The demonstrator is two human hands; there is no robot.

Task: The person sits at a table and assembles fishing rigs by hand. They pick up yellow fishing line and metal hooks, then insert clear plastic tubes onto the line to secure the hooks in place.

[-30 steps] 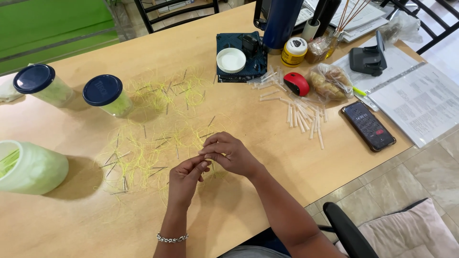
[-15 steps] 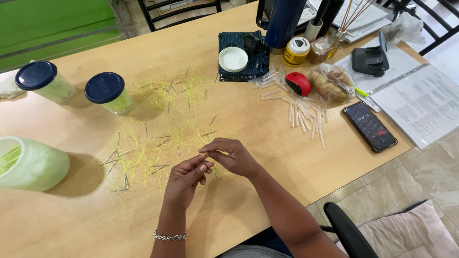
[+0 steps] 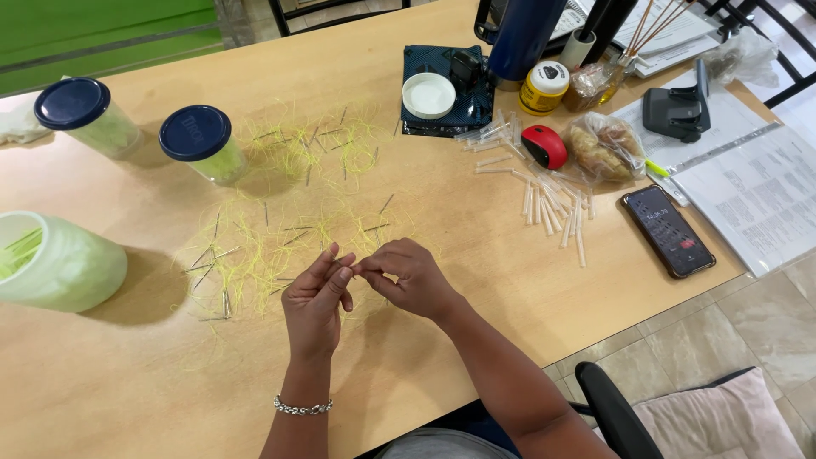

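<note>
My left hand [image 3: 316, 299] and my right hand [image 3: 409, 276] meet fingertip to fingertip just above the wooden table [image 3: 476, 255], pinching a thin yellow thread with a small needle-like piece between them. Right beyond the hands lies a loose spread of yellow threads and short grey needles [image 3: 255, 246]. A second patch of the same threads [image 3: 319, 140] lies farther back. A silver bracelet [image 3: 302, 408] circles my left wrist.
Two blue-lidded jars [image 3: 200, 140] [image 3: 81, 110] stand at the back left, and an open pale green jar [image 3: 55, 259] at the left edge. On the right are clear small tubes [image 3: 552, 200], a red object [image 3: 546, 146], a bagged snack [image 3: 605, 146], a phone [image 3: 667, 229] and papers [image 3: 756, 200].
Both hands stayed in place near the table's middle; the fingers shifted slightly while working the thread, and the camera view moved a little.
</note>
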